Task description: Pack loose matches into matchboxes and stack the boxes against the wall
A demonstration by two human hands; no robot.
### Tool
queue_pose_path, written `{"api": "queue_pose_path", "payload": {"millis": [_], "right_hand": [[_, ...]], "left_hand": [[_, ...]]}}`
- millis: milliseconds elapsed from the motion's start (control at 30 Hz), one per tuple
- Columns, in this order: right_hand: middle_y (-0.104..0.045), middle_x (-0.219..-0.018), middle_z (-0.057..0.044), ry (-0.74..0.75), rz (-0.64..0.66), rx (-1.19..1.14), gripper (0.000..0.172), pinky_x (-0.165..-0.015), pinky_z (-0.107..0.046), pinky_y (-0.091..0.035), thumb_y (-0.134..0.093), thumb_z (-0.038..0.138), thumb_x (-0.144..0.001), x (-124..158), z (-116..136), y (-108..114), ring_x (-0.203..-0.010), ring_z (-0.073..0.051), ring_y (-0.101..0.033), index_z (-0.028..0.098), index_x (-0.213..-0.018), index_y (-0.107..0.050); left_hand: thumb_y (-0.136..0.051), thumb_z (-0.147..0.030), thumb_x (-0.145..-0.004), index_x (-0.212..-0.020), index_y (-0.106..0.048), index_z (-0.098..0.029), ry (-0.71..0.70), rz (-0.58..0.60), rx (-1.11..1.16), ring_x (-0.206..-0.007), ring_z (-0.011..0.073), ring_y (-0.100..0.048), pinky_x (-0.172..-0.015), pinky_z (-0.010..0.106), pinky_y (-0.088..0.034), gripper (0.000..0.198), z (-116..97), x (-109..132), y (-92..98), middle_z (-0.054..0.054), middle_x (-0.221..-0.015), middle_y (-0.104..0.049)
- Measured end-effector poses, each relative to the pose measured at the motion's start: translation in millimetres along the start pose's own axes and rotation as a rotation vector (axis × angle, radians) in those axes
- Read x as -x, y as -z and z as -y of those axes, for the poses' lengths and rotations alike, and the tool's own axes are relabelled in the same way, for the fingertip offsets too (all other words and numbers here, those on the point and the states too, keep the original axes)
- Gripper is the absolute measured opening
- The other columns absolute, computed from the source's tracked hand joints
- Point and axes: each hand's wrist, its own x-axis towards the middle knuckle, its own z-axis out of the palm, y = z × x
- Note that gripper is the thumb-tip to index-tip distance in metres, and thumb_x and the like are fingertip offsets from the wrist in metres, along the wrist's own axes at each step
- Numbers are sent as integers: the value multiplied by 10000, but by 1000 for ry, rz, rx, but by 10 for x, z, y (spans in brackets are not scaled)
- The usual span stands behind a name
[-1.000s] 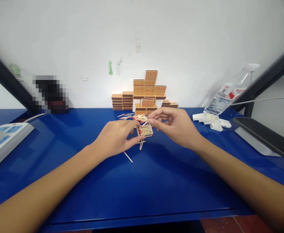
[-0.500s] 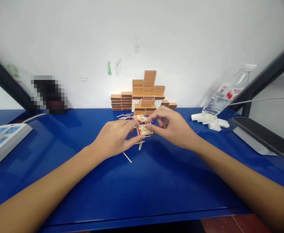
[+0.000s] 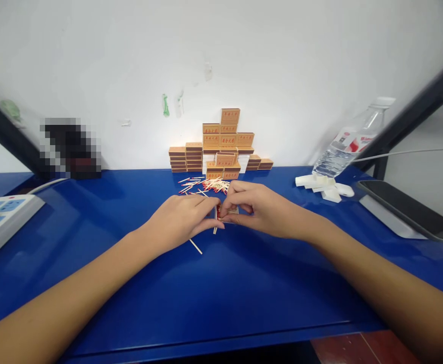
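A small matchbox tray with red-headed matches in it lies in front of me, mostly covered by my fingers. At its left end my left hand grips the tray between thumb and fingers. From the right, my right hand reaches over the tray with thumb and index finger pinched together at the matches; what is between those fingertips is hidden. Just behind the hands lies a heap of loose matches. One single match rests on the blue table nearer to me, below my left hand.
Stacked matchboxes stand against the wall at the back. To the right are white pieces, a leaning water bottle and a phone on a white stand. A power strip sits at the left on the blue table.
My right hand has come down and left onto the tray, its fingertips now among the matches. The tray sits slightly nearer to me, with my left hand still at its end.
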Motion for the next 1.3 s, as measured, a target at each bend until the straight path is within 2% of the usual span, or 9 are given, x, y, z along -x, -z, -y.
{"api": "queue_pose_path", "payload": {"millis": [200,433,700,900,1000,1100,1200,1300], "right_hand": [[-635,-1004,-46,6,28,8,41,-727,-290,-447,-680,225,-990,6,52,-9,-854,-159,-590,212,-965,-709],[-607,-948,-33,28,33,-4,85,-674,-272,-432,-641,203,-1002,1,74,-28,-786,-144,-558,217,-967,-717],[-619,-903,-13,-25,41,-25,71,-684,-271,-433,-673,139,-932,-6,89,-43,-773,-139,-550,209,-934,-685],[-629,-814,20,-56,21,-50,71,-650,-262,-395,-715,191,-899,-9,96,-26,-697,-118,-500,205,-886,-646],[-557,-707,52,-100,-41,-95,63,-598,-258,-359,-705,230,-919,-6,68,-25,-619,-100,-448,204,-883,-659],[-516,-659,64,-160,-163,-194,78,-563,-259,-351,-702,280,-937,-15,38,-19,-578,-94,-420,207,-934,-675],[-653,-802,4,-166,-307,-290,170,-574,-274,-406,-721,341,-935,-41,20,-6,-630,-110,-492,203,-1035,-721],[-726,-927,-43,-194,-435,-317,228,-611,-301,-461,-753,405,-918,-71,6,-4,-679,-131,-543,202,-1018,-774]], "left_hand": [[-454,-580,-1069,-964,-591,-180,-8,32,16,-739,166,-688,-609,269,-437,436,-29,-20,11,22,-869,-722],[-469,-557,-1075,-983,-607,-174,-6,48,14,-749,189,-690,-590,284,-426,418,-16,-26,8,35,-855,-709],[-465,-599,-1054,-971,-599,-176,-15,36,-9,-748,182,-691,-598,285,-434,452,-13,-9,-39,33,-875,-716],[-453,-596,-1063,-1007,-604,-175,9,60,15,-777,191,-710,-611,288,-452,451,-20,-14,-27,41,-903,-732],[-456,-598,-1061,-1021,-617,-170,33,54,21,-787,195,-716,-637,291,-475,459,-14,-12,-15,52,-916,-738],[-475,-613,-1048,-1071,-636,-165,46,-1,31,-805,199,-719,-663,293,-494,476,-1,-9,-16,54,-920,-741],[-502,-598,-1048,-1153,-647,-164,67,-63,53,-786,184,-710,-672,285,-501,469,4,-12,-20,53,-935,-749],[-548,-574,-1041,-1163,-658,-161,92,-109,54,-759,172,-699,-662,272,-492,444,0,-19,-18,53,-928,-753]]}}
